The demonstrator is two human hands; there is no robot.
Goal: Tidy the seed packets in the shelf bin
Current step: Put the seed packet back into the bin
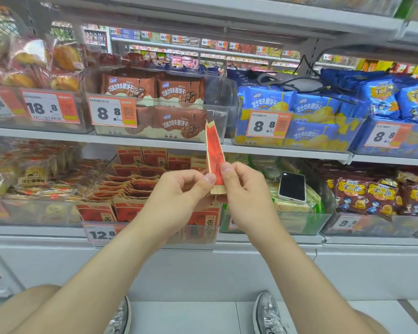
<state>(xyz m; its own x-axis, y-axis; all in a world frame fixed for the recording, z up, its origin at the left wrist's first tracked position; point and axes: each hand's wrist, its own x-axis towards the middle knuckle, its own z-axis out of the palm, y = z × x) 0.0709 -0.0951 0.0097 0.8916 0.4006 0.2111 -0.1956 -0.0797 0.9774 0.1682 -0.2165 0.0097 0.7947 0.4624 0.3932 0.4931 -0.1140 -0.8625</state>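
L hand (179, 189) & R hand (244, 189) both pinch one packet (215, 155) upright above bin (203, 237); best to flatten it, face fwd, and slot beside front row (95, 211), not onto pile (128, 184).

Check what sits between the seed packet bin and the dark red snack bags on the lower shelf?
A clear bin of green-edged packs, with a phone lying on top. Seen in the head view.

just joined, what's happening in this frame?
A person crouched at a shop shelf pinches one red seed packet upright between left grip and right grip, in front of the clear bin of matching packets on the lower shelf. Many packets there lie jumbled, so tidying is unfinished. A phone lies on pale packs to the right.
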